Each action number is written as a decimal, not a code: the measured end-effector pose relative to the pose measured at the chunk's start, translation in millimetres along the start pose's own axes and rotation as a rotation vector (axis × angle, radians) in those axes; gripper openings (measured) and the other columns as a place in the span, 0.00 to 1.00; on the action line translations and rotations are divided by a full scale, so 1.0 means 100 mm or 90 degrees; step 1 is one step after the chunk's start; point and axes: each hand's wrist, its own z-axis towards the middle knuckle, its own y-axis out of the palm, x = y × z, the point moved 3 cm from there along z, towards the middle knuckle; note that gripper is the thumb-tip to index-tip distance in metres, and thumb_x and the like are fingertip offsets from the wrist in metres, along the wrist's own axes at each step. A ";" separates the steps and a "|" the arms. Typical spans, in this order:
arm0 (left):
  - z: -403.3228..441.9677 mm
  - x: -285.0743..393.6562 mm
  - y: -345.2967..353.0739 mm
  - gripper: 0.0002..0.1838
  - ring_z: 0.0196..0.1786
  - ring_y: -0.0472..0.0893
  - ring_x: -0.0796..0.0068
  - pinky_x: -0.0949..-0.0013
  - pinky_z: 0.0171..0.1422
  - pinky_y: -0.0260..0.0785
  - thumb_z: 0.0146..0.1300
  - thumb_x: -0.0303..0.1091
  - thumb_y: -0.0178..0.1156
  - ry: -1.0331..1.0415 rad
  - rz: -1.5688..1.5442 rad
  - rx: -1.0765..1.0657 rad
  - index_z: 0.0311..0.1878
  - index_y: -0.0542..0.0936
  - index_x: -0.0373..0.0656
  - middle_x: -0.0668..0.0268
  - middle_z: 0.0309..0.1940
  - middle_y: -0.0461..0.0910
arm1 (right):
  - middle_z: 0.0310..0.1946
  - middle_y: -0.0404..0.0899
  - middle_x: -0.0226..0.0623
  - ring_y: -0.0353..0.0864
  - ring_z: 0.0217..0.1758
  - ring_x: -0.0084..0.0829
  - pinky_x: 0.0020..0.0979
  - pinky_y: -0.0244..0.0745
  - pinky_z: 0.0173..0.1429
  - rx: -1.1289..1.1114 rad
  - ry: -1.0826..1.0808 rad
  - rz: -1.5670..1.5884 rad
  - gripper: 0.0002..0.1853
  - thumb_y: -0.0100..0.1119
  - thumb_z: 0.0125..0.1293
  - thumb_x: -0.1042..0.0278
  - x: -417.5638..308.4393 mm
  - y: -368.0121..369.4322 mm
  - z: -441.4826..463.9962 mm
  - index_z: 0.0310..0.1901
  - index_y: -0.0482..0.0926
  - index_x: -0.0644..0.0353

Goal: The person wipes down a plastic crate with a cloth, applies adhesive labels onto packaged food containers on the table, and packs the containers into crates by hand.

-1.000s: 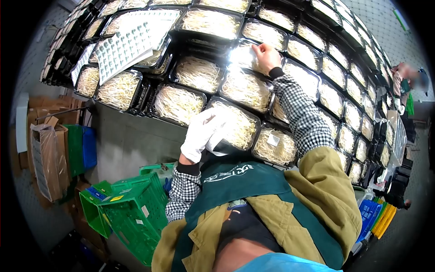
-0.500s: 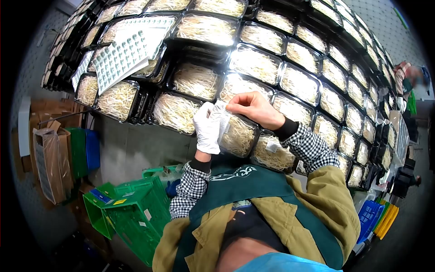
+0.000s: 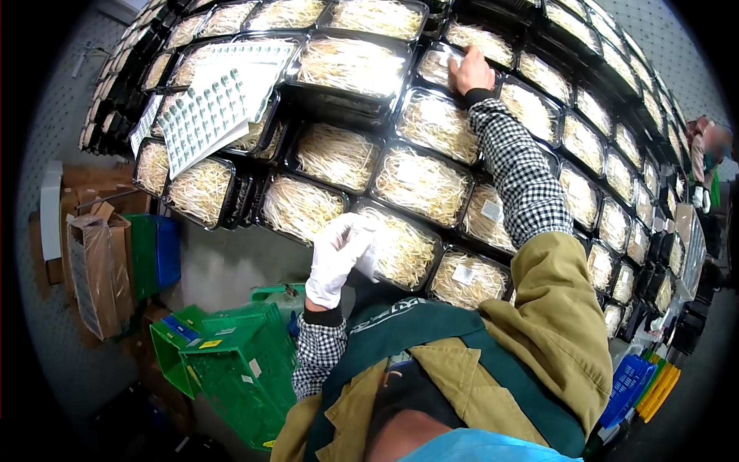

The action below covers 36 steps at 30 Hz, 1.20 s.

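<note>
White strip [image 3: 370, 262] is pinched by left hand [image 3: 336, 260]; tray [image 3: 435, 67] apparently being labelled by right hand [image 3: 472, 72], grip unclear; release needed.

paper sheets [image 3: 219, 104] on sprout packs [image 3: 202, 194]

Stacked sprout trays [image 3: 422, 185] — their support hidden — carry printed label sheets [image 3: 206, 108] on top.

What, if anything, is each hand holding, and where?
Gloved left hand: apparently a white label strip, by one edge. Right hand, over a sprout tray: can't tell whether it holds anything.
</note>
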 end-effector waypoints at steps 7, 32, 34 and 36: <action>0.30 -0.14 0.17 0.07 0.29 0.74 0.86 0.80 0.34 0.67 0.67 0.28 0.52 0.102 0.138 0.194 0.35 0.77 0.38 0.72 0.26 0.76 | 0.38 0.83 0.34 0.81 0.43 0.22 0.26 0.76 0.43 -0.547 -0.073 0.434 0.16 0.56 0.68 0.56 -0.75 -0.90 -1.08 0.45 0.80 0.61; -0.20 -0.19 -0.19 0.05 0.35 0.79 0.82 0.78 0.42 0.70 0.61 0.21 0.58 -0.021 0.080 0.159 0.40 0.80 0.33 0.65 0.33 0.82 | 0.41 0.79 0.44 0.78 0.44 0.47 0.44 0.71 0.50 0.125 -0.074 -0.011 0.12 0.52 0.61 0.66 0.66 0.14 0.96 0.46 0.73 0.57; -0.17 -0.10 -0.10 0.04 0.32 0.76 0.84 0.80 0.38 0.67 0.63 0.23 0.56 0.044 0.130 0.209 0.36 0.80 0.34 0.69 0.29 0.80 | 0.36 0.79 0.42 0.79 0.39 0.43 0.38 0.73 0.42 0.092 -0.169 0.146 0.08 0.54 0.63 0.64 0.21 -0.21 0.48 0.39 0.77 0.58; -0.15 -0.13 -0.11 0.04 0.30 0.73 0.86 0.80 0.35 0.65 0.63 0.25 0.58 0.122 0.195 0.222 0.33 0.79 0.36 0.71 0.27 0.78 | 0.30 0.81 0.40 0.81 0.32 0.31 0.34 0.74 0.37 -0.257 -0.069 0.304 0.12 0.59 0.63 0.59 -0.47 -0.69 -0.33 0.38 0.79 0.61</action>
